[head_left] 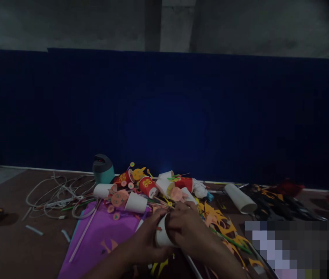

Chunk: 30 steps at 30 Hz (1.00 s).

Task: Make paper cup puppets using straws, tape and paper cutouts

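A white paper cup [162, 235] is tilted low in the middle of the view, with a small reddish mark on its side. My left hand [144, 242] wraps round it from the left, thumb underneath. On the other side my right hand [189, 228] is closed at the cup's mouth, its fingers bent over the rim; the fingertips are hidden. Just beyond lie more white cups [136, 202], red cups with gold print [147, 186] and orange paper cut-outs [119, 198]. Purple sheets [106, 232] lie beside my left forearm.
Tangled white cables [62, 197] and a teal container with a dark top [103, 169] stand at the left. Yellow-orange paper scraps [218, 219] and a white roll [240, 198] lie at the right. A dark blue panel [164, 116] rises behind the table. A pixelated patch hides the lower right.
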### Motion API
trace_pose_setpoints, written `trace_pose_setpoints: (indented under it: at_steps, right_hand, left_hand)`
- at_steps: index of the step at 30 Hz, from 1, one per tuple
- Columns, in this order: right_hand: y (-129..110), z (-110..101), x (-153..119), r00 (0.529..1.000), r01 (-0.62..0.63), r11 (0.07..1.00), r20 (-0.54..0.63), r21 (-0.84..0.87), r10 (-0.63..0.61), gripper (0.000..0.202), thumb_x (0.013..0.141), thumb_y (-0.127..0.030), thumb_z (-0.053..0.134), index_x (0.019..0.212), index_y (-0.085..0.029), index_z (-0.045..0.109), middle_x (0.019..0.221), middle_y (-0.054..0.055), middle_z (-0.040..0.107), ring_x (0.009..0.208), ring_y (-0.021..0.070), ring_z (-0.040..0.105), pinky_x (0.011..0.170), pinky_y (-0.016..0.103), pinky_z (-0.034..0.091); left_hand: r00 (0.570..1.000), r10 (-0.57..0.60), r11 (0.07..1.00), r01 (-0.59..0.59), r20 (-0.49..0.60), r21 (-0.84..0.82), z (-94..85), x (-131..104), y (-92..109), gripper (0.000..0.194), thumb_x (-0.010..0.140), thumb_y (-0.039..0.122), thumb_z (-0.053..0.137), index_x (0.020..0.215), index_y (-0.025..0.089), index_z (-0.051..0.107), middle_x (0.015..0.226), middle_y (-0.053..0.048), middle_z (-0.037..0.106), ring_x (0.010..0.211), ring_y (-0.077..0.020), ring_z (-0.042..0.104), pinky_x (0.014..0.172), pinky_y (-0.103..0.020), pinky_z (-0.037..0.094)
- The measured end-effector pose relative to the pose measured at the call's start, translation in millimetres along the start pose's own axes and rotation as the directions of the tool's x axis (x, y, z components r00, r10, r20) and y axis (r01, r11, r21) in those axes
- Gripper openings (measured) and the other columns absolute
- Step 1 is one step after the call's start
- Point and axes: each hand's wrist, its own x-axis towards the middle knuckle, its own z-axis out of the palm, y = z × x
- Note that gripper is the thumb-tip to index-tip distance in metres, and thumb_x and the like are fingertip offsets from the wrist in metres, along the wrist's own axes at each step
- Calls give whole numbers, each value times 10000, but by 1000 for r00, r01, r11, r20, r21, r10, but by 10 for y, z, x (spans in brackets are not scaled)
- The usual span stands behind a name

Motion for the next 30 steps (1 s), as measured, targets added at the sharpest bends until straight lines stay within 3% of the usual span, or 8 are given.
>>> trace_pose_setpoints:
  at_steps: [3, 7, 11, 13, 16, 21, 26, 30]
  right_hand:
    - [-58, 7, 3, 1000, -7, 1000, 3, 8, 7, 188, 731, -89, 538, 611, -208, 621, 676, -28, 660, 772, 151, 510, 794, 337, 262]
    - [-34, -110, -16, 990, -42, 997, -131, 68, 51, 89, 735, -185, 594, 762, -242, 656, 802, -9, 673, 860, 188, 531, 848, 355, 290]
    - [140, -258, -40, 906, -169, 954, -342, 249, 250, 193, 811, -258, 515, 961, -221, 631, 972, 42, 658, 916, 199, 561, 822, 335, 374]
    - [222, -240, -38, 896, -273, 908, -260, 317, 360, 164, 813, -271, 504, 870, -198, 638, 864, 40, 670, 794, 182, 591, 716, 297, 415]
    - [268, -77, -4, 932, -324, 871, -34, 369, 361, 136, 725, -299, 609, 795, -185, 634, 763, 20, 669, 677, 166, 594, 594, 252, 416]
    - [193, 104, 81, 918, -325, 823, -55, 466, 394, 135, 707, -191, 576, 833, -172, 617, 779, 18, 676, 687, 155, 602, 583, 228, 414]
    - [131, -57, 89, 889, -267, 835, -212, 481, 407, 116, 787, -229, 527, 834, -192, 626, 748, -3, 653, 668, 136, 570, 598, 224, 403]
    - [108, -99, 75, 911, -204, 830, -209, 520, 355, 139, 802, -258, 537, 773, -184, 651, 744, 3, 643, 697, 139, 565, 643, 222, 416]
  left_hand:
    - [1000, 6, 998, -6, 6, 67, 20, 31, 30, 567, 612, 197, 715, 1124, 193, 473, 1070, -73, 567, 985, -248, 554, 861, -336, 444]
    - [997, -41, 998, 37, -67, -54, 33, 65, 24, 541, 652, 246, 701, 1140, 193, 475, 1108, -84, 586, 1015, -262, 556, 862, -350, 449]
    - [950, -209, 942, 132, -231, -310, 13, 83, -60, 521, 658, 379, 712, 1087, 171, 503, 984, -88, 660, 878, -252, 622, 750, -344, 497]
    - [896, -338, 883, 196, -287, -427, 1, 85, -119, 532, 619, 432, 733, 1029, 149, 547, 897, -94, 688, 794, -247, 642, 696, -339, 510]
    - [818, -467, 815, 252, -335, -522, -1, 80, -198, 522, 579, 458, 753, 949, 118, 607, 854, -115, 708, 768, -257, 653, 677, -344, 518]
    - [885, -347, 870, 179, -311, -460, 2, 83, -180, 491, 620, 401, 746, 1005, 136, 596, 901, -92, 707, 798, -232, 647, 707, -320, 507]
    - [924, -240, 914, 113, -296, -389, 6, 113, -52, 568, 635, 369, 740, 1115, 177, 505, 931, -67, 678, 836, -217, 623, 729, -305, 492]
    - [928, -222, 929, 107, -300, -355, 34, 120, -58, 560, 624, 429, 725, 1089, 186, 528, 942, -75, 680, 856, -236, 617, 755, -328, 486]
